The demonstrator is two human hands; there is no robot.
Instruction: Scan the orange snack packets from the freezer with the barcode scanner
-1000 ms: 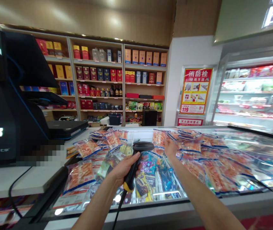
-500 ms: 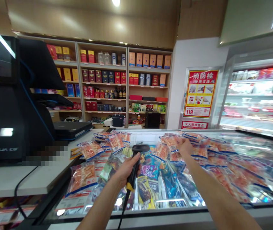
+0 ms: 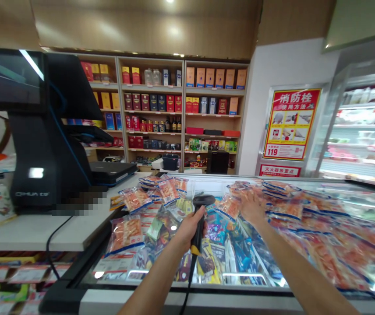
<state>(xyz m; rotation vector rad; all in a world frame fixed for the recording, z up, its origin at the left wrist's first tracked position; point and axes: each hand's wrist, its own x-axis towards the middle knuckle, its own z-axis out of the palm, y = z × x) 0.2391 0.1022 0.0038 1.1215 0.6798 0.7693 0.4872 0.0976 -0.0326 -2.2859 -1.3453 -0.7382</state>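
Observation:
My left hand [image 3: 191,228] is wrapped round the handle of a black handheld barcode scanner [image 3: 203,200], with its head up and its cable hanging down toward me. My right hand [image 3: 252,206] lies with fingers stretched out over clear, blue-edged packets of orange-pink food. Its fingertips touch the pile, and one such packet [image 3: 228,206] lies just left of it. More of these packets [image 3: 332,245] are heaped to the right. A smaller group of packets [image 3: 168,190] lies to the left, with a single packet [image 3: 125,234] nearer to me.
Under the packets is a glass-topped freezer [image 3: 223,286] with colourful wrapped goods inside. A black checkout terminal [image 3: 49,162] stands on the white counter [image 3: 36,232] at left. Shelves of boxed goods [image 3: 154,103] line the back, and a chilled display [image 3: 365,135] is at right.
My view has turned slightly left, so things appear further right. My right hand has gone from bent fingers on a packet to fingers spread flat over the pile. My left hand keeps the scanner.

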